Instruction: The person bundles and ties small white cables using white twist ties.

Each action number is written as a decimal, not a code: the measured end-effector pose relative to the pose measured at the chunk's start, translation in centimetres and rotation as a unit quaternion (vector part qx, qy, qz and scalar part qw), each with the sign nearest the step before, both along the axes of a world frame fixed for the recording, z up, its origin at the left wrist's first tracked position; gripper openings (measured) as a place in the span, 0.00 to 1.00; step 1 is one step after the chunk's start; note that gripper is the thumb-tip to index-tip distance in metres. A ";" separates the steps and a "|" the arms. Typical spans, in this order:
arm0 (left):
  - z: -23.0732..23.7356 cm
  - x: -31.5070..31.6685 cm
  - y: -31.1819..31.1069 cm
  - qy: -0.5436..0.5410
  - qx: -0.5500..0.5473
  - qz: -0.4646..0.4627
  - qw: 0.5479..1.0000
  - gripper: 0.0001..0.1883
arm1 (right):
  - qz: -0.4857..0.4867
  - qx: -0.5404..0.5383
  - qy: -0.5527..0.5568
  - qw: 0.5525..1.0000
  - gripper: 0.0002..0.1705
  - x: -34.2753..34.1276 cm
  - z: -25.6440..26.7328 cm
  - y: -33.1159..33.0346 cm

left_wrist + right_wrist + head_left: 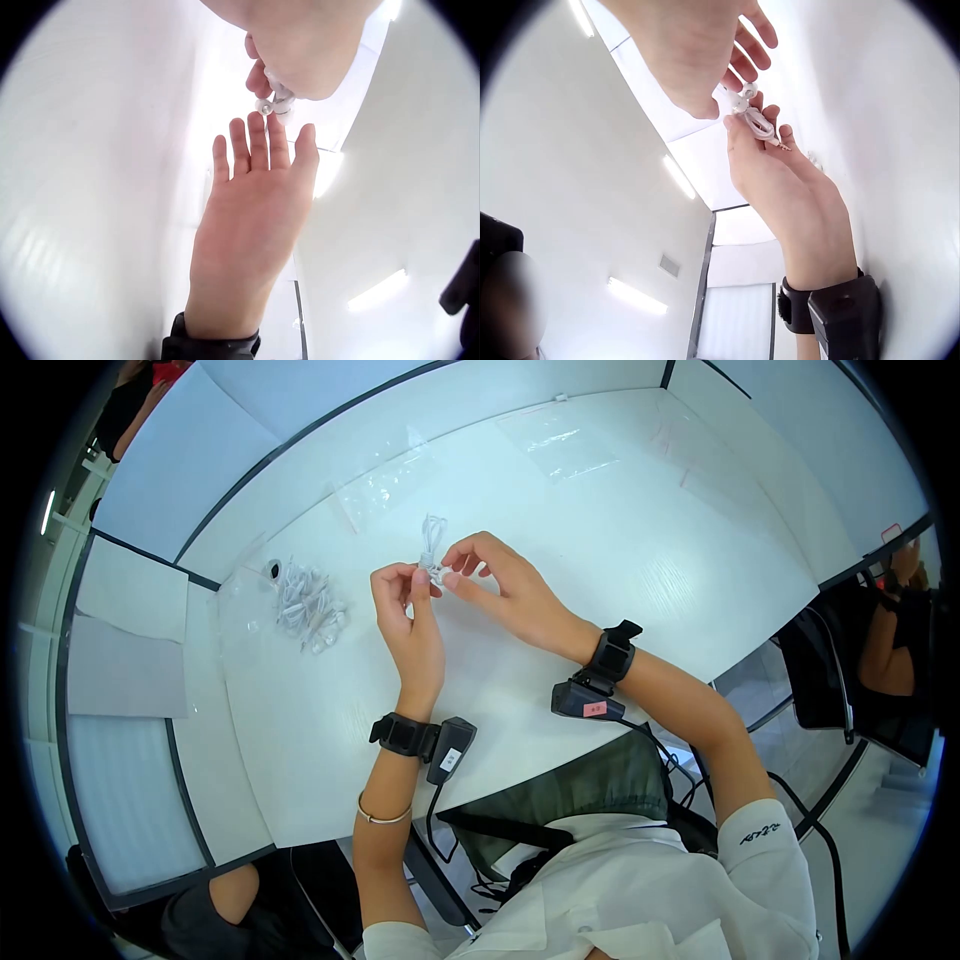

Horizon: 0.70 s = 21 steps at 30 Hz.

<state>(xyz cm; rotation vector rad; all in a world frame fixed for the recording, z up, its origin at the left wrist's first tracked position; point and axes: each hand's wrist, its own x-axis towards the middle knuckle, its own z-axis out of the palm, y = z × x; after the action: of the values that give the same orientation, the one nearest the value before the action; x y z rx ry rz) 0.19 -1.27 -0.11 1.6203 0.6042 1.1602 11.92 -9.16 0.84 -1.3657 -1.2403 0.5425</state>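
A coiled bundle of white wired earphones [432,536] is held above the white table, in front of the body. My left hand [412,622] pinches it between thumb and fingers; in the right wrist view the earphone plug [783,145] sticks out past the left hand's fingers. My right hand [520,592] is close on the other side. In the left wrist view its fingers are fairly straight, fingertips right at the white earbuds [265,107], with its thumb standing apart. Part of the bundle is hidden by the left hand there.
A pile of coiled white cables [308,605] lies on the table [600,540] to the left, beside a small dark-centred round object [273,568]. Clear plastic bags [565,448] lie toward the back. Low white partitions [340,435] enclose the table. Other people sit beyond the sides.
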 end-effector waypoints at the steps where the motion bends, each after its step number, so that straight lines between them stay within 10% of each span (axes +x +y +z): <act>1: 0.1 0.0 0.0 0.001 0.004 -0.001 1.000 0.07 | -0.010 0.008 -0.017 1.000 0.15 0.0 -0.1 0.0; 21: 0.4 -0.1 0.0 -0.020 -0.060 -0.086 0.994 0.12 | -0.008 0.032 -0.038 0.999 0.11 1.4 -0.6 0.6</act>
<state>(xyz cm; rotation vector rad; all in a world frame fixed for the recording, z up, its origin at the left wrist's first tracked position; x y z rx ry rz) 0.08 -1.24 0.30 1.5118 0.4897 1.0085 13.31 -8.58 0.20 -1.3516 -1.2963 0.4383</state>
